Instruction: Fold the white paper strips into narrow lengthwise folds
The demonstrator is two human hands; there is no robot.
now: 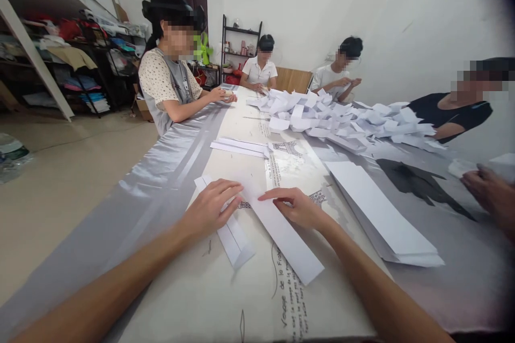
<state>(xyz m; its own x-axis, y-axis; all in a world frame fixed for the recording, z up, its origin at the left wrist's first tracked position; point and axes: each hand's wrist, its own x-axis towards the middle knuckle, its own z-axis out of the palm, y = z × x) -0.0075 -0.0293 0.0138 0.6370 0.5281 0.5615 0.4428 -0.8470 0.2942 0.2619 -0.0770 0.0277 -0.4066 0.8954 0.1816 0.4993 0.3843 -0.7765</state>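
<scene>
A white paper strip (pixel 287 238) lies slantwise before me, its far end between my hands. My left hand (pixel 215 203) is open, palm down over a creased, folded paper strip (pixel 235 244), with its fingertips beside the far end of the first strip. On the first strip's right edge rests the stretched index finger of my right hand (pixel 295 206); its other fingers are bent beneath, partly hidden. Farther off, more folded paper strips (pixel 241 147) lie flat. A stack of long white paper (pixel 382 214) sits to the right of my right hand.
A large heap of folded white paper (pixel 322 115) covers the far right of the table. The printed tablecloth (pixel 177 300) lies beneath my work. One person (pixel 169 69) stands at the left edge; several others sit around. A co-worker's blurred hand (pixel 488 193) is at right.
</scene>
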